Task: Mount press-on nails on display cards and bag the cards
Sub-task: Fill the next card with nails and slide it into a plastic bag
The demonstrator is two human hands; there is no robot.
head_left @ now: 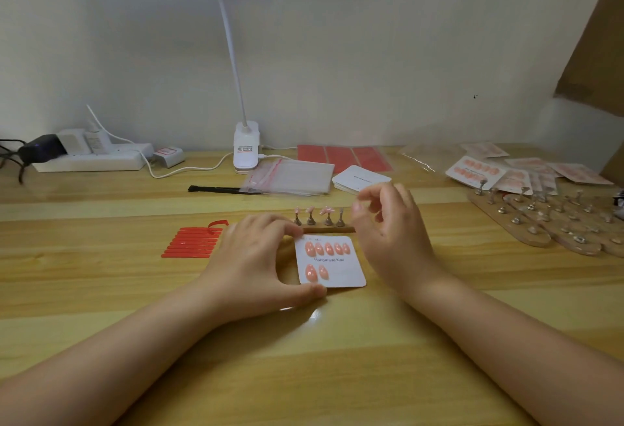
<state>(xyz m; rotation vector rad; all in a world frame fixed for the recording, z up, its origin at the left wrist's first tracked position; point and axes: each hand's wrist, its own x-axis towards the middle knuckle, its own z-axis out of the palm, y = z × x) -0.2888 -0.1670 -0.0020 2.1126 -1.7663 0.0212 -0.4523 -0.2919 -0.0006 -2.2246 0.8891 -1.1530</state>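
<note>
A white display card (341, 273) printed "Handmade Nail" lies on the wooden table (337, 358). It carries several pink press-on nails in its top row and two in its bottom row. My left hand (256, 263) grips the card's left edge, thumb at the lower left corner and fingertips at the upper left. Just behind the card stands a small wooden nail stand (324, 228), with three of its metal pegs bearing pink nails. My right hand (388, 223) hovers above the card's right side near the stand, fingers loosely curled, with nothing visible in it.
A stack of clear zip bags (290, 175), blank cards (361, 179) and red adhesive sheets (344, 157) lie at the back. Red strips (192, 243) sit left. Finished cards (506, 172) and bare peg stands (540, 223) crowd the right. A lamp base (246, 152) and power strip (91, 159) stand behind.
</note>
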